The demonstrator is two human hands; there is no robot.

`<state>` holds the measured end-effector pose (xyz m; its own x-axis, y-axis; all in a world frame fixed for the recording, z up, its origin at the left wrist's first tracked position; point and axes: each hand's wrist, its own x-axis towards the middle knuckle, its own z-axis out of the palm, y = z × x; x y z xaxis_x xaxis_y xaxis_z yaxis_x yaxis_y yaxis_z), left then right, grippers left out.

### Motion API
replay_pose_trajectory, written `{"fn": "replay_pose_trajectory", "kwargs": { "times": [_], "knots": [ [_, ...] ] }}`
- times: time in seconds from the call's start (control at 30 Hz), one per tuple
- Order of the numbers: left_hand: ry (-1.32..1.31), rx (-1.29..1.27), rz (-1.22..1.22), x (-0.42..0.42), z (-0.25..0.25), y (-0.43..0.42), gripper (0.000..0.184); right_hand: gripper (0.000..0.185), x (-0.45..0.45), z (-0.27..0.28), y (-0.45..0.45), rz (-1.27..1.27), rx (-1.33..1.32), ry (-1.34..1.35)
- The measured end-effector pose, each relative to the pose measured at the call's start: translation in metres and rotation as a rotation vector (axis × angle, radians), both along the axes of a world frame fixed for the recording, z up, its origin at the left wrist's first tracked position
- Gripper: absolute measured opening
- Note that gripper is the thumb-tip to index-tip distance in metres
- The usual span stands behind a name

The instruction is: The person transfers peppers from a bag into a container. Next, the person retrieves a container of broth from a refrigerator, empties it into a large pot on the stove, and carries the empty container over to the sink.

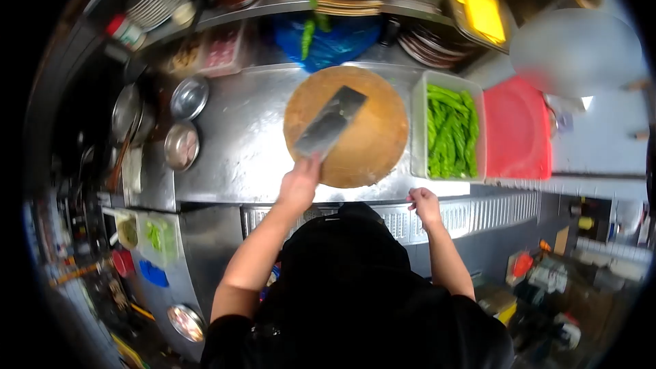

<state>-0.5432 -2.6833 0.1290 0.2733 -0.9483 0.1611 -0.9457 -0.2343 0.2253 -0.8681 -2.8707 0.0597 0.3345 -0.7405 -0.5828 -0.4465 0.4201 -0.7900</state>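
Note:
A broad-bladed cleaver [333,119] lies slantwise over the round wooden chopping board [379,143], its blade slightly blurred. My left hand [299,183] is closed at the cleaver's near end, at the board's lower left edge; the handle is hidden by the hand. Off the board, by the counter's front edge, my right hand [425,205] has its fingers curled together. Whether anything small is in them, I cannot make out. Just beyond the right hand stands a clear plastic tub [419,130] holding long green peppers [451,133].
A red tray [519,130] adjoins the tub on its right. Two metal bowls [189,98] sit on the steel counter [236,130] at left. Behind the board are a blue plastic bag [328,44] and a container [222,51]. A shelf [273,5] with stacked plates runs above.

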Motion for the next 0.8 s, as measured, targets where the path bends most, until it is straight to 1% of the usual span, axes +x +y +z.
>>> {"fn": "replay_pose_trajectory", "kwargs": {
  "times": [0.03,0.07,0.1,0.13,0.17,0.2,0.27,0.3,0.37,0.4,0.43,0.47,0.5,0.53,0.57,0.6,0.63,0.67,0.7,0.73,0.77,0.8],
  "knots": [
    [-0.001,0.198,0.073,-0.009,-0.008,-0.017,0.056,0.022,0.009,0.008,0.005,0.037,-0.018,-0.025],
    [-0.086,0.072,0.049,-0.014,-0.017,-0.029,0.052,0.02,0.021,0.02,0.011,0.083,-0.033,-0.056],
    [-0.045,0.044,0.061,-0.02,-0.021,-0.038,0.05,0.019,0.031,0.028,0.016,0.145,-0.083,-0.059],
    [-0.093,-0.008,0.036,-0.022,-0.018,-0.04,0.049,0.018,0.04,0.031,0.018,0.211,-0.138,-0.065],
    [0.036,0.02,0.037,-0.023,0.001,-0.041,0.048,0.019,0.044,0.027,0.016,0.3,-0.166,-0.076],
    [0.146,-0.04,0.048,-0.019,0.014,-0.034,0.048,0.02,0.053,0.033,0.016,0.335,-0.17,-0.118],
    [0.215,-0.223,0.151,-0.01,0.028,-0.007,0.045,0.024,0.07,0.061,0.015,0.492,-0.155,-0.168],
    [0.184,-0.202,0.265,-0.006,0.019,0.011,0.046,0.026,0.075,0.07,0.012,0.55,-0.143,-0.214],
    [0.121,-0.156,0.516,-0.001,-0.022,0.062,0.047,0.032,0.091,0.082,0.003,0.681,-0.12,-0.284],
    [0.209,-0.074,0.676,-0.002,-0.043,0.094,0.05,0.036,0.098,0.086,-0.004,0.753,-0.037,-0.298],
    [0.341,-0.028,0.825,-0.009,-0.056,0.13,0.049,0.038,0.109,0.092,-0.006,0.786,0.043,-0.371],
    [0.407,0.154,1.032,-0.023,-0.057,0.161,0.045,0.04,0.121,0.098,-0.007,0.809,0.125,-0.437],
    [0.342,0.254,1.14,-0.046,-0.114,0.21,0.039,0.047,0.136,0.106,-0.008,0.884,0.202,-0.505],
    [0.44,0.374,1.217,-0.076,-0.112,0.242,0.034,0.05,0.155,0.118,-0.005,0.96,0.253,-0.585],
    [0.562,0.405,1.43,-0.113,-0.126,0.274,0.034,0.054,0.177,0.134,0.004,1.027,0.308,-0.661],
    [0.643,0.512,1.573,-0.156,-0.15,0.305,0.034,0.058,0.197,0.15,0.013,1.084,0.365,-0.736],
    [0.691,0.518,1.638,-0.206,-0.165,0.329,0.033,0.068,0.22,0.166,0.022,1.195,0.355,-0.809],
    [0.862,0.684,1.59,-0.254,-0.197,0.361,0.037,0.068,0.236,0.186,0.034,1.291,0.463,-0.892],
    [1.18,0.771,1.647,-0.274,-0.164,0.36,0.038,0.069,0.253,0.21,0.046,1.381,0.573,-0.977],
    [1.035,0.836,1.544,-0.352,-0.242,0.394,0.039,0.069,0.266,0.235,0.06,1.462,0.68,-1.061],
    [1.092,0.782,1.73,-0.38,-0.22,0.379,0.04,0.068,0.274,0.26,0.075,1.537,0.729,-1.187],
    [1.148,0.723,1.913,-0.4,-0.188,0.362,0.041,0.068,0.279,0.287,0.096,1.607,0.779,-1.314]
  ]
}}
